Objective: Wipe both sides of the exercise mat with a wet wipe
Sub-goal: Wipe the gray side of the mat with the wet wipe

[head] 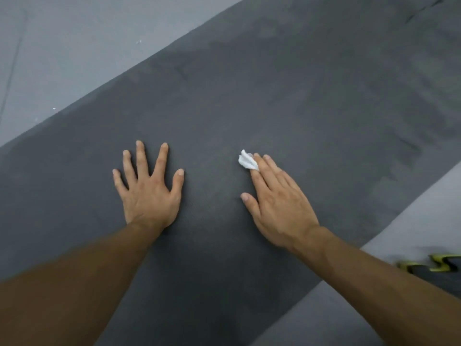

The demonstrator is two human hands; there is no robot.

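Wet wipe (247, 161), white and crumpled, pressed on dark exercise mat (299, 96) under straight fingertips of right hand (279, 203). Left of it, apart, left hand (147, 191) splayed wide, palm down on mat. Grey floor (74, 46) beyond; yellow-black object (434, 265) beside right forearm.

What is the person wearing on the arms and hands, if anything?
Nothing is worn. The left hand and right hand are bare, with no gloves, rings or watch. The left forearm and right forearm are uncovered, with no sleeve in view. The nails are short.

grey floor (62, 58), yellow-and-black object (434, 267) at right edge
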